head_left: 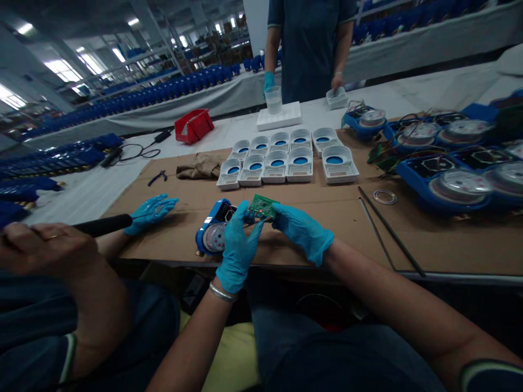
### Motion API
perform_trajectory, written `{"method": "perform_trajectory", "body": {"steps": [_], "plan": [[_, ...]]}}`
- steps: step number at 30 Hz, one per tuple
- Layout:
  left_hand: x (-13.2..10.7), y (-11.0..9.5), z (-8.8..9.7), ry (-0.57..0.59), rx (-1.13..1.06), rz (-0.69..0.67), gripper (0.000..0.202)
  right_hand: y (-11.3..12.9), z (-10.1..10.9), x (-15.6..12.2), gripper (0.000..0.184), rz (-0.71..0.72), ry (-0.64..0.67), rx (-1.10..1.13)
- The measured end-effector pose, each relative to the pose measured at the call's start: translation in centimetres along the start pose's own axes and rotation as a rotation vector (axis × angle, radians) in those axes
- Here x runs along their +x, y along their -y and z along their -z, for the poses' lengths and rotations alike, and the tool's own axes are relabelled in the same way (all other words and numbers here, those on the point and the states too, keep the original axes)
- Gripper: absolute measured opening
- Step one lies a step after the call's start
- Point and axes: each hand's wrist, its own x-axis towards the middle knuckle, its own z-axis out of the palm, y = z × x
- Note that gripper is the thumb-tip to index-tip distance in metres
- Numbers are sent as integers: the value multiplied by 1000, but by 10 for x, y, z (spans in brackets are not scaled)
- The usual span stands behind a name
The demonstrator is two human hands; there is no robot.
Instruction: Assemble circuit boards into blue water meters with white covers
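Note:
Both my hands wear light blue gloves and hold a green circuit board (263,207) above the cardboard. My left hand (238,251) pinches the board's left edge, near some thin wires. On the right side, the fingers of my right hand (303,231) are closed on its other edge. Just left of my left hand lies a blue meter (213,237) with a round dial and an open upper compartment; my hand partly covers it. Whether the wires run from board to meter, I cannot tell.
White plastic covers (274,170) stand in two rows beyond my hands. Blue meters (457,185) crowd the right; two thin rods (388,228) and a ring (384,196) lie nearer. At left, a co-worker's gloved hand (152,213) and black-handled screwdriver (104,224) are close. Another person stands opposite.

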Motion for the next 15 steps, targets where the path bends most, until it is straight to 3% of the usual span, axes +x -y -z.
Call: {"method": "perform_trajectory", "body": {"steps": [4, 11, 15], "plan": [[-7, 4, 2, -38, 38, -60, 49, -4, 0, -3, 38, -10, 171, 236], [-13, 16, 2, -71, 71, -153, 42, -10, 0, -4, 40, -153, 123, 261], [-13, 17, 4, -94, 121, -228, 35, -14, -1, -1, 37, -152, 112, 269]]}}
